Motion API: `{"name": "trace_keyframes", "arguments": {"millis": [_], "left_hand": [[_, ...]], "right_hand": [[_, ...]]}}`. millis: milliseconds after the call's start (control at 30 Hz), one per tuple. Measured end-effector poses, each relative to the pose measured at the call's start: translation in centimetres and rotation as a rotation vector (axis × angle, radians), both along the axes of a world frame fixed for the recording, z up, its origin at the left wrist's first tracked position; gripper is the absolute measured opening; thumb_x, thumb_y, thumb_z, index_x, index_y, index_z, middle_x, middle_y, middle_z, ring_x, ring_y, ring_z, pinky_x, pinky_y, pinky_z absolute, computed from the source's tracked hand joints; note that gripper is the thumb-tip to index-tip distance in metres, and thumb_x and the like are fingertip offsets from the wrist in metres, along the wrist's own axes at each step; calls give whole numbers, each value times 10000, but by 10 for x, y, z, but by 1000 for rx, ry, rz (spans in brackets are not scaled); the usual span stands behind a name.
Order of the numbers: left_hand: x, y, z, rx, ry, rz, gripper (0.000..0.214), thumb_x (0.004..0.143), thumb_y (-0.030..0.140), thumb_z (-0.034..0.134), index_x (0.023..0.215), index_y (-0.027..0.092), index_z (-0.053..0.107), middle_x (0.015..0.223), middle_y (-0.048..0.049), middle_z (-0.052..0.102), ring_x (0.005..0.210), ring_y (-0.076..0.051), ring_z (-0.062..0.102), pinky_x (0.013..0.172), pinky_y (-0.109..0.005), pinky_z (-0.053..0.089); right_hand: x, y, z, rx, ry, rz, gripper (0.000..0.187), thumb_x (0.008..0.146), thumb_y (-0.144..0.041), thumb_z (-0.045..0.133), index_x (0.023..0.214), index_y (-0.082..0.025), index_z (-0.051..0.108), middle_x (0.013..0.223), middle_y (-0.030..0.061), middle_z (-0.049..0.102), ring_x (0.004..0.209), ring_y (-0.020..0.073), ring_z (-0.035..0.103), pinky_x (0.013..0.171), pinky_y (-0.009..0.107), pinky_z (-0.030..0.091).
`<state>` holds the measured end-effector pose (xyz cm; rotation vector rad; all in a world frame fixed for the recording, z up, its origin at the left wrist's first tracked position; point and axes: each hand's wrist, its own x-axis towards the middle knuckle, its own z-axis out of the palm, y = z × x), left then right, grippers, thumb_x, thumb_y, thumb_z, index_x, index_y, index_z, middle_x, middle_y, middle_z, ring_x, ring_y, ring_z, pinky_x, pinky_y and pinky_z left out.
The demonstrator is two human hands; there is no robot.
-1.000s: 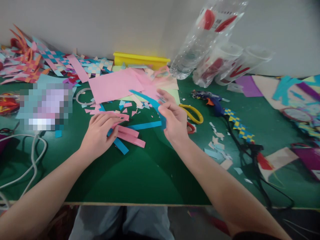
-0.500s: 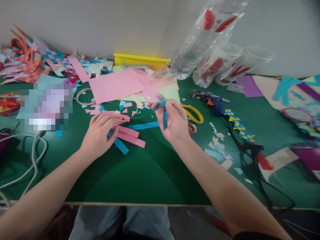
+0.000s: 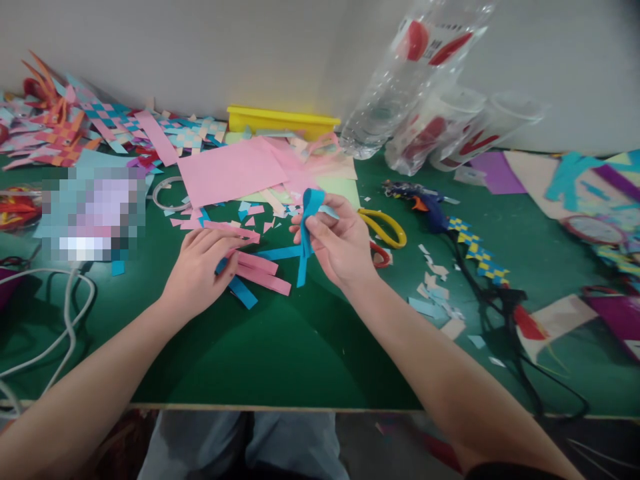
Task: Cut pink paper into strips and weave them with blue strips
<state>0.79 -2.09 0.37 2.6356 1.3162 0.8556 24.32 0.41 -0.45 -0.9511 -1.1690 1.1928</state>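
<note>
My left hand rests at the middle left of the green table, fingers and thumb closed over crossing paper strips. Pink strips and the end of a blue strip stick out from under it; how they cross is hidden by the palm. A longer blue strip runs right from there. Raised just right of it, my right hand pinches a blue paper strip between thumb and fingers. That strip is bent into a loop at the top, its tail hanging down.
Yellow-handled scissors lie behind my right wrist. A glue gun with a black cord is farther right. Pink paper sheets and small scraps lie ahead. A wrapped bottle and cups stand at the wall. White cable curls at left.
My right hand has turned and shifted slightly, and the blue strip in it now shows as an upright loop farther left. My left hand stays where it was.
</note>
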Motion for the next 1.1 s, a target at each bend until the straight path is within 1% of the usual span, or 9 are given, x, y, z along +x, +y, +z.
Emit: {"name": "trace_keyframes", "arguments": {"millis": [133, 267, 367, 533, 633, 733, 867, 967, 1100], "left_hand": [[0, 0, -1, 22, -13, -19, 236, 939, 156, 493, 1117, 214, 638, 1116, -64, 704, 1082, -230, 629, 945, -405, 448], [1, -1, 1, 3, -39, -40, 234, 961, 179, 472, 1135, 202, 627, 1129, -68, 701, 1095, -224, 622, 957, -399, 443], [1, -3, 4, -66, -85, -66, 262, 993, 232, 411, 1153, 192, 615, 1171, -77, 693, 1119, -227, 610, 969, -401, 437], [0, -4, 5, -140, -131, -180, 389, 1010, 430, 349, 1220, 202, 584, 1204, -91, 689, 1132, -249, 608, 1017, -438, 406], [1, -3, 2, -121, -106, -226, 437, 955, 543, 455, 1175, 196, 603, 1094, -93, 723, 1075, -261, 636, 1008, -444, 418], [2, -2, -1, -76, -125, -213, 334, 906, 507, 582, 1036, 206, 647, 941, -57, 748, 913, -227, 678, 997, -447, 434], [4, -1, 0, -104, -162, -142, 196, 940, 384, 563, 852, 234, 655, 800, 6, 744, 737, -162, 668, 982, -409, 465], [3, -1, 2, -96, -155, -77, 204, 945, 365, 555, 831, 245, 674, 784, 14, 746, 728, -167, 665, 967, -402, 486], [1, 1, 0, -68, -123, -33, 193, 946, 338, 552, 883, 260, 717, 829, 11, 767, 707, -176, 672, 980, -439, 483]], "right_hand": [[-1, 0, -1, 6, 5, 1, 520, 640, -521, 812, 904, -296, 424, 822, -35, 723, 797, 209, 730, 752, 394, 609], [-3, -1, -1, 41, 8, -5, 553, 635, -450, 827, 1010, -316, 443, 855, -43, 676, 730, 185, 720, 759, 383, 610], [-8, -4, 0, 87, 14, 31, 543, 656, -402, 819, 1074, -327, 480, 798, -55, 610, 752, 186, 716, 787, 393, 599], [-16, -13, 1, 88, 47, 137, 349, 673, -347, 826, 950, -297, 620, 741, -61, 550, 798, 173, 696, 837, 404, 577], [-21, -22, 3, 136, -25, 160, 219, 706, -305, 812, 866, -286, 662, 748, -50, 595, 807, 161, 683, 807, 380, 564], [-24, -29, 7, 177, -149, 194, 131, 735, -290, 791, 799, -271, 678, 808, -17, 684, 821, 163, 669, 779, 366, 552], [-26, -32, 7, 247, -140, 245, 91, 753, -230, 773, 792, -266, 700, 831, -6, 699, 828, 154, 666, 786, 349, 545], [-25, -31, 5, 280, -156, 251, 86, 767, -205, 757, 804, -263, 706, 853, -5, 703, 852, 150, 663, 831, 350, 535], [-22, -28, 4, 230, -293, 220, 63, 803, -268, 727, 861, -258, 705, 909, 7, 728, 910, 170, 674, 849, 357, 538]]}}
